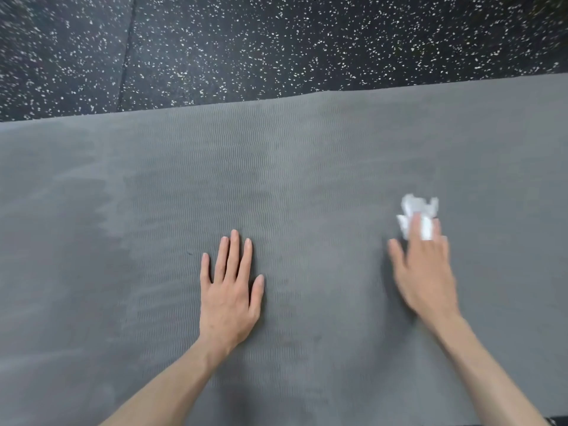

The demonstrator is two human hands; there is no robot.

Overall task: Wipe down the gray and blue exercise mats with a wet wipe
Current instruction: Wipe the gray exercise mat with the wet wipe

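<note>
Gray mat (307, 167), ribbed wavy foam, on our speckled black rubber floor (276, 41), our left hand (229, 290) flat, fingers straight, our right hand (425, 272) blurred, straight fingers pressing crumpled white wipe (415, 209) onto the mat.

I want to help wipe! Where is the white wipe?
On the right, the wet wipe lies on the gray mat under the right hand fingertips.
</note>
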